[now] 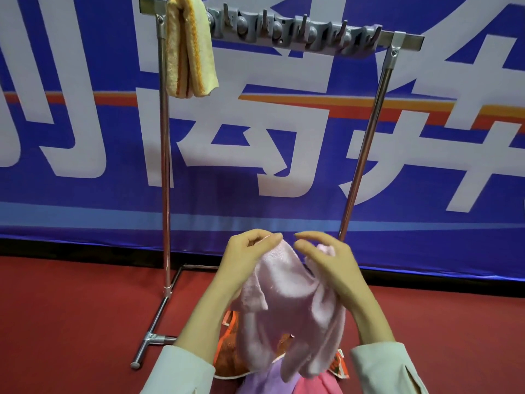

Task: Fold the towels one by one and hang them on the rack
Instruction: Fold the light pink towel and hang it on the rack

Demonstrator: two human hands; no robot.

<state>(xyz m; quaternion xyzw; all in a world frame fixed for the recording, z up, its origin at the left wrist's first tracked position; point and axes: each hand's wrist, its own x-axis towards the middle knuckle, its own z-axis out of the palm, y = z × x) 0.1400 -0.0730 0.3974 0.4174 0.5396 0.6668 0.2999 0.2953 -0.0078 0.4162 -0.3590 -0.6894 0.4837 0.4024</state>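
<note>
Left hand (247, 251) and right hand (329, 265) clamp a pale pink terry towel (287, 302); a folded yellow towel (190, 49) hangs far-left on the steel rack (164, 155).

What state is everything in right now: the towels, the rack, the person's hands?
Yellow-and-orange striped towel: folded, hanging over the rack's top bar.
Pale pink terry towel: unfolded, bunched, held in the air.
Silver metal rack: upright, its grey hooks empty.
Left grip (hand): pinching the pink towel's top edge.
Right grip (hand): holding the same towel.
Heap of orange, purple and pink towels: lying below the hands, not yet hung.
</note>
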